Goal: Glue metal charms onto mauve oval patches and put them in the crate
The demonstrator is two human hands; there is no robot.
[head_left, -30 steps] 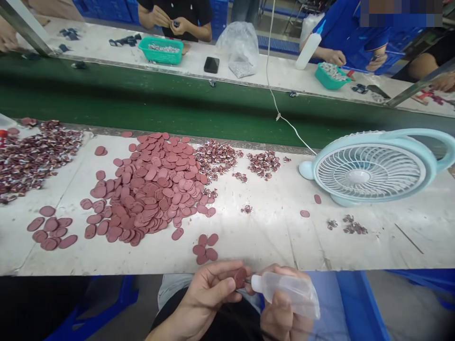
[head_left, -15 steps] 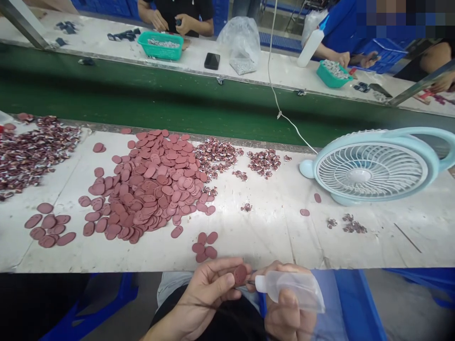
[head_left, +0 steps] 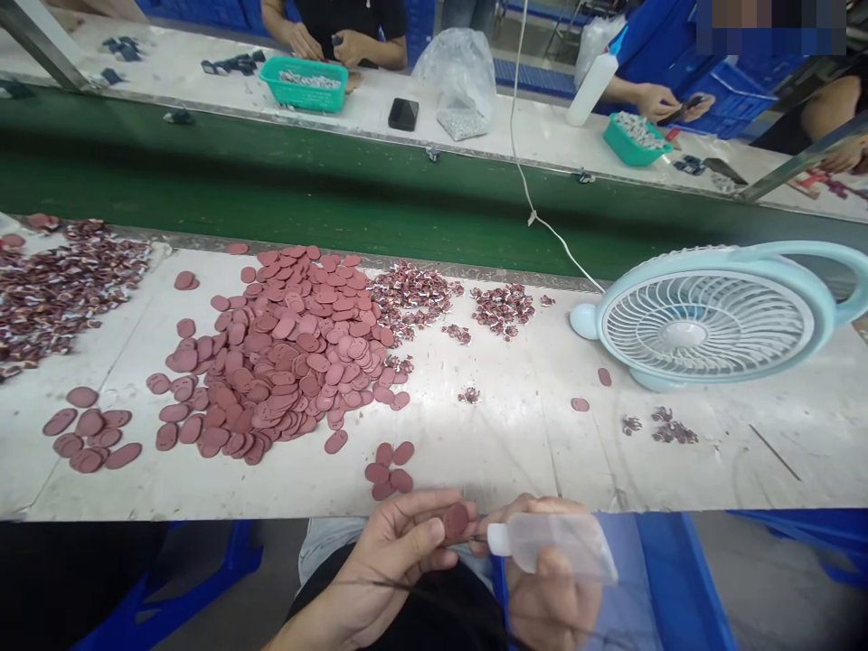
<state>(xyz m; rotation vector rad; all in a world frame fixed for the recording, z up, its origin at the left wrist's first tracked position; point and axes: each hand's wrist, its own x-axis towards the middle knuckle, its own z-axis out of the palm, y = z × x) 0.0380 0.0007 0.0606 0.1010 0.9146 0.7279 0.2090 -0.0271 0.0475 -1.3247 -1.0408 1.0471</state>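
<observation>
A reddish-brown oval disc (head_left: 456,521) is pinched between the thumb and fingers of my left hand (head_left: 400,551), just below the table's front edge. My right hand (head_left: 552,579) is closed round a translucent squeeze bottle (head_left: 562,545) lying sideways. The bottle's white cap and thin dark tip point left and reach the disc's lower right side; whether they touch is too small to tell. Near my left hand, several similar discs (head_left: 389,472) lie on the white table (head_left: 502,461). A large heap of discs (head_left: 291,353) covers the table's left middle.
Small brown-and-white pieces (head_left: 503,309) lie in clusters, with a bigger pile (head_left: 61,294) at far left. A light blue fan (head_left: 709,325) stands right, its white cable (head_left: 522,172) crossing the green belt (head_left: 271,199). Beyond, people's hands work near green baskets (head_left: 305,86). A blue crate (head_left: 678,579) is below.
My hands, the disc and the bottle have hardly moved. Across the belt, a person's hands at the right have shifted, and small dark items on the near ledge have moved slightly right.
</observation>
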